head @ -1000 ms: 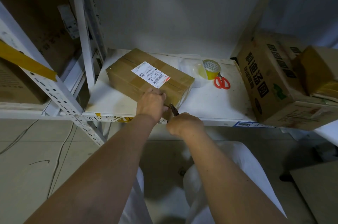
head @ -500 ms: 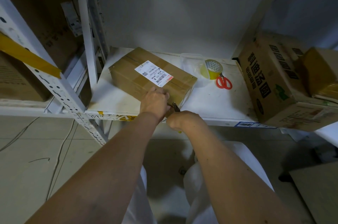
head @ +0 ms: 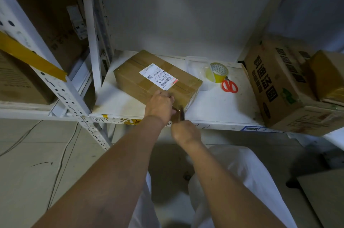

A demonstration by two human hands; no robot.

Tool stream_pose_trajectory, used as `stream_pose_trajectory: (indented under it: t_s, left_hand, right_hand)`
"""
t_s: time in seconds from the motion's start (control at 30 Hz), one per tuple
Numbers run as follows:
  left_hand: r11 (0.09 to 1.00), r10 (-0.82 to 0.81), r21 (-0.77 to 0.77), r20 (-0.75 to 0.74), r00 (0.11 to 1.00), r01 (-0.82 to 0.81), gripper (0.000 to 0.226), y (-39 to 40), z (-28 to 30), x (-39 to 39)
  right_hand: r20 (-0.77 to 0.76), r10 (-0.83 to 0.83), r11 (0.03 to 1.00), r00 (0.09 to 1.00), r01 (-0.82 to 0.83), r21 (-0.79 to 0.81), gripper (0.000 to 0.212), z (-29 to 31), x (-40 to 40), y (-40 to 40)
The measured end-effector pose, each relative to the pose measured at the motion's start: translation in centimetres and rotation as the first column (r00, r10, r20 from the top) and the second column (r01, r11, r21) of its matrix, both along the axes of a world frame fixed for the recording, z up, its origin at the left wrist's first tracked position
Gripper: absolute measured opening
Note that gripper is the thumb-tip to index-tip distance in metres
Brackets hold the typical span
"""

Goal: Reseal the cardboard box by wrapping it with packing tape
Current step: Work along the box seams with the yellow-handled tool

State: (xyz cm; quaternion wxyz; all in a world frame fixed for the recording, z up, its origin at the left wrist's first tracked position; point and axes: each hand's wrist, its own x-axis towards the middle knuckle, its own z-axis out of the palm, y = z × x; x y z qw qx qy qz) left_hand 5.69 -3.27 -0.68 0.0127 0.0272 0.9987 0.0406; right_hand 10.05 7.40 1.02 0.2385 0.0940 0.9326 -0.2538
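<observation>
A brown cardboard box (head: 158, 80) with a white shipping label lies at an angle on the white shelf (head: 214, 108). My left hand (head: 160, 103) grips its near corner, fingers curled over the top edge. Just in front of that corner, my right hand (head: 185, 132) is closed around a thin dark tool (head: 182, 114) whose tip points up at the box's end face. A short brown strip, seemingly tape, shows between the two hands. A yellow tape roll (head: 218, 72) and red-handled scissors (head: 229, 86) lie to the right of the box, apart from both hands.
A clear plastic container (head: 197, 67) stands behind the tape roll. A large printed carton (head: 275, 86) leans at the shelf's right end, with a smaller box (head: 327, 76) beside it. White rack posts (head: 93, 45) and more cartons are on the left. Tiled floor lies below.
Both hands stay at the box's near corner. The right hand with the tool has shifted only slightly, and the view has tilted a little.
</observation>
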Motion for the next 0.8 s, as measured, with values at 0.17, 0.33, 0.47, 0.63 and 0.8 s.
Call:
stream_pose_trajectory:
  t_s: [0.17,0.33,0.47,0.63,0.8]
  left_hand:
    - [1.0,0.0,-0.011,-0.048,0.999,-0.001,0.038,0.0,-0.3,-0.3]
    - [1.0,-0.003,-0.018,0.01,1.0,0.003,0.05,0.1,-0.2,-0.6]
    - [1.0,-0.003,-0.023,0.004,1.0,0.003,0.049,0.1,-0.1,-0.5]
    - [1.0,0.001,0.004,0.002,1.0,-0.001,0.049,0.0,-0.2,-0.4]
    - [1.0,0.004,0.025,0.001,1.0,-0.004,0.05,0.0,-0.1,-0.3]
  right_hand:
    - [-0.009,-0.078,0.996,0.997,0.078,-0.033,0.037,1.1,-3.1,1.5]
    - [-0.037,0.041,0.968,0.999,-0.03,0.249,0.046,-0.6,-1.8,2.6]
    - [-0.027,0.09,0.942,0.996,-0.076,0.327,0.043,-0.5,-1.4,2.2]
    - [0.025,0.066,0.938,0.997,-0.071,0.341,0.042,-0.6,-1.7,1.7]
    - [-0.006,0.048,0.937,0.999,-0.043,0.345,0.036,-1.1,-1.9,1.3]
